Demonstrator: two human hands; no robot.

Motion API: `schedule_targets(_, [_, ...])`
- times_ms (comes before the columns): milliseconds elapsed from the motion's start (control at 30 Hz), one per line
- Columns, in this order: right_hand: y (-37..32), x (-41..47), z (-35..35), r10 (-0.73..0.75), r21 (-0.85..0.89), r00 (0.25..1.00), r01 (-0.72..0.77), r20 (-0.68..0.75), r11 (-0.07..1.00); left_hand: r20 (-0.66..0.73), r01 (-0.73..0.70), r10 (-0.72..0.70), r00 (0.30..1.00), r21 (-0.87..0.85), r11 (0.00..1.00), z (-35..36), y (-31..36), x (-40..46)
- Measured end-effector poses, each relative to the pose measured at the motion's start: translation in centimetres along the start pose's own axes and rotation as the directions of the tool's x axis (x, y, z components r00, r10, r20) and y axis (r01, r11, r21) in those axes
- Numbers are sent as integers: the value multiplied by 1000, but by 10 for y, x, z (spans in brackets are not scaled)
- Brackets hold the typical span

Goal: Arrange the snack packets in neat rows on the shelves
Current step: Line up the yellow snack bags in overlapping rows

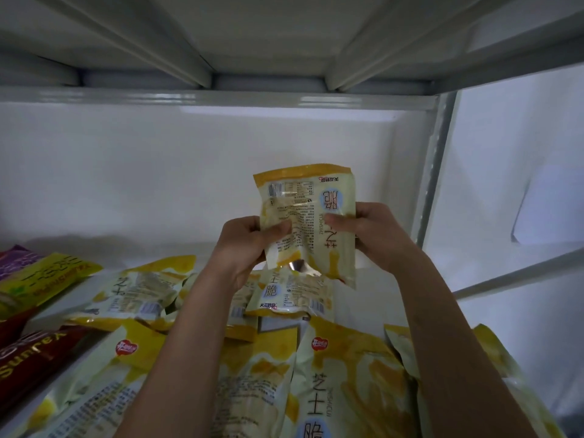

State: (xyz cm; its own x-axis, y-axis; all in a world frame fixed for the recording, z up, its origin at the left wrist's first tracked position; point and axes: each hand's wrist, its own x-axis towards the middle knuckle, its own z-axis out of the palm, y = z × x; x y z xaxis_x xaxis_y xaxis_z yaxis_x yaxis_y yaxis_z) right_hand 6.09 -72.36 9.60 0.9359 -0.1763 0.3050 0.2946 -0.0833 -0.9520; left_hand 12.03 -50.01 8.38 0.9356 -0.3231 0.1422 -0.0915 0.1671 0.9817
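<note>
A yellow-and-cream snack packet [308, 213] is held upright above the shelf, upside down, its printed back facing me. My left hand [249, 245] grips its left edge and my right hand [376, 232] grips its right edge, thumbs on the front. Below lie several matching yellow packets [142, 292] in a loose pile on the white shelf [221, 251]; one [290, 295] sits right under the held one, larger ones [344, 380] near me.
At the left edge lie a green-yellow packet [44, 276], a purple one [15, 257] and a dark red packet [34, 352]. The white back wall [189, 172] stands behind. A metal upright [436, 172] bounds the right side; the upper shelf's underside [252, 42] is overhead.
</note>
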Motion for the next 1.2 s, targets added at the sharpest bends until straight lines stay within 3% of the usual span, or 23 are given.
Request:
schedule_targets(200, [-3, -1, -8, -38, -24, 999, 37, -16, 999, 37, -11, 10, 999, 30, 999, 0, 2, 0])
schedule_targets(367, [-9, -5, -10, -31, -36, 999, 30, -13, 999, 113, 14, -7, 994, -68, 998, 1, 6, -2])
schedule_targets(533, [-19, -11, -5, 12, 67, 999, -15, 49, 998, 80, 4, 2, 997, -73, 997, -1, 7, -3])
schedule_targets(733, [-16, -6, 1, -6, 114, 997, 14, -75, 993, 113, 36, -29, 993, -56, 998, 0, 9, -6])
schedule_targets(833, [-15, -6, 1, 8, 79, 998, -4, -55, 997, 108, 48, -37, 993, -106, 993, -1, 12, -5])
schedule_targets(1000, [-18, -7, 2, -19, 39, 1000, 20, -24, 999, 57, -13, 20, 998, -132, 991, 0, 9, -2])
schedule_targets(1200, [-19, -4, 0, -211, -57, 970, 206, -117, 977, 44, -204, 204, 978, 0, 979, 1, 8, -3])
